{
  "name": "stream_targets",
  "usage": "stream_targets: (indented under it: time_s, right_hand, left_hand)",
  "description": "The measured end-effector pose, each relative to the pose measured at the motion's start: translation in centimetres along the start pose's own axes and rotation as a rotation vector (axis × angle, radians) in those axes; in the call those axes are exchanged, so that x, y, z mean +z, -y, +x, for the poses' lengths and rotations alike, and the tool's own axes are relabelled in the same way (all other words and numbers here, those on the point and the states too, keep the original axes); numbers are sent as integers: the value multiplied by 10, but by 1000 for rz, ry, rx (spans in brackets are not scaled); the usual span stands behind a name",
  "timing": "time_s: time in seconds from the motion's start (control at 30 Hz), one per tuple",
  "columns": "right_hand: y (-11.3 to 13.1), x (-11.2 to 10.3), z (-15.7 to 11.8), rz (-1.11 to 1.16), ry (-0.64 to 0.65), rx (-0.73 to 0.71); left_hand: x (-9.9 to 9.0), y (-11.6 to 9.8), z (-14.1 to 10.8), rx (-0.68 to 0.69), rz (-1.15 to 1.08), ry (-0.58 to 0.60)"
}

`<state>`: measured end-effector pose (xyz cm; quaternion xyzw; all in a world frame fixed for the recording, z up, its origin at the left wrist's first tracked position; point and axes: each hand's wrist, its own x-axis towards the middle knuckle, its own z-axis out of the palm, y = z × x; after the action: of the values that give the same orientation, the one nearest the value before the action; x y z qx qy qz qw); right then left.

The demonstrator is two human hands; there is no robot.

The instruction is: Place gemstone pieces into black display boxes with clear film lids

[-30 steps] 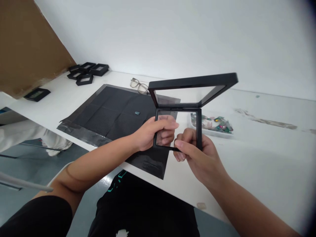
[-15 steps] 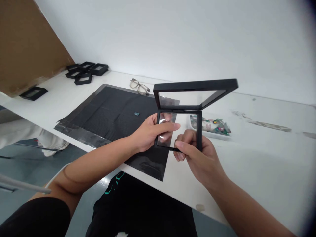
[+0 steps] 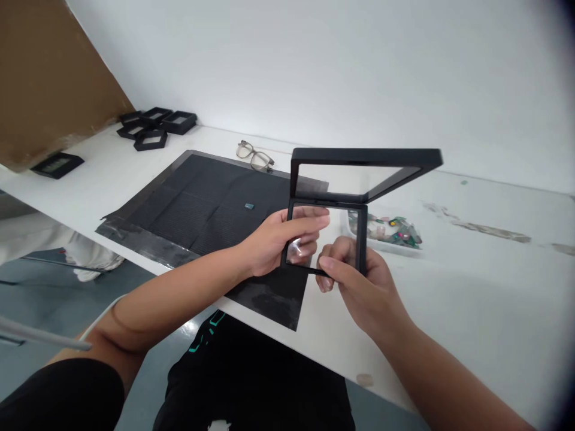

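A black hinged frame [image 3: 363, 239] with clear film windows stands open, its upper half [image 3: 366, 157] tilted up and back. My left hand [image 3: 281, 242] grips the lower half at its left side, thumb in front of the film and fingers seen through it. On the lower right corner, my right hand [image 3: 362, 281] holds the same half, thumb at the front edge and fingers behind. Left of the frame, a small teal stone [image 3: 249, 206] lies on a black mat [image 3: 202, 203]. Partly behind the frame is a clear tray [image 3: 395, 247] of colourful stones.
Eyeglasses [image 3: 254, 157] lie behind the mat on the white table [image 3: 449, 311]. Several black frames [image 3: 178, 122] are piled at the back left, with another black frame [image 3: 58, 165] near the brown panel. A person's light trouser leg [image 3: 85, 251] shows beyond the table's left edge.
The open frame's upper half has shifted slightly right. My left fingers behind the film have spread and moved a little; both hands keep their hold.
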<state>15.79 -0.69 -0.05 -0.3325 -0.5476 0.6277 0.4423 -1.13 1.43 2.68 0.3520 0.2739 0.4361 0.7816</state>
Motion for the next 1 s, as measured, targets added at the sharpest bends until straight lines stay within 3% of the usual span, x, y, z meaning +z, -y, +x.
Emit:
stream_targets:
  time_s: [0.1,0.27,0.4,0.83,0.9,1.0]
  right_hand:
    - [1,1,0,5,6,-15]
    - [0,2,-1,37,2,6]
    - [-1,2,0,16,13,8]
    - [2,-1,4,-45,-5,13]
    - [4,1,6,-75,6,84]
    - [4,4,8,-187,95,307]
  left_hand:
    - [0,0,0,-21,-9,35]
    - [-4,2,0,93,-15,33]
    - [-5,1,-1,48,-23,100]
    - [1,-3,1,24,50,-22]
    - [-2,-5,2,36,161,-59]
    - [-12,-11,6,28,457,-139]
